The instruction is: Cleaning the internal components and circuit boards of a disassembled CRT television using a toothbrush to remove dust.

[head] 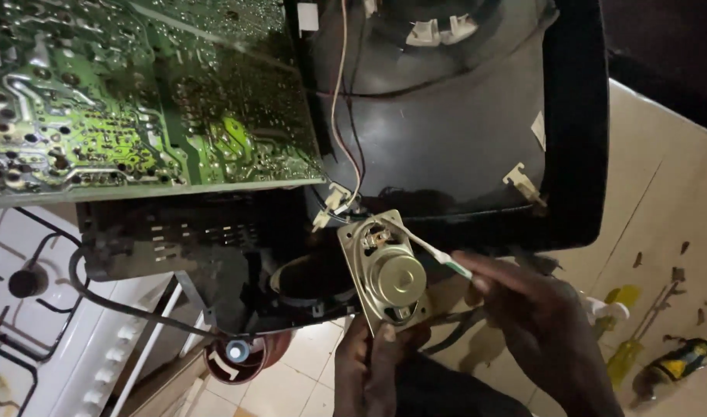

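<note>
left hand (377, 351) grips a small metal speaker (386, 270) by its lower edge — right hand (523, 309) pinches a thin white tool (438, 252) against it, below a green circuit board (137, 93).

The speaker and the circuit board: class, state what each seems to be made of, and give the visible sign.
Speaker, held in the left hand: apparently metal, a gold-toned frame and a shiny round magnet cap that catches the light.
Circuit board: apparently a green-coated laminate, glossy, with pale traces and silvery solder dots.
The right hand holds a thin white-and-green tool, probably plastic.
</note>
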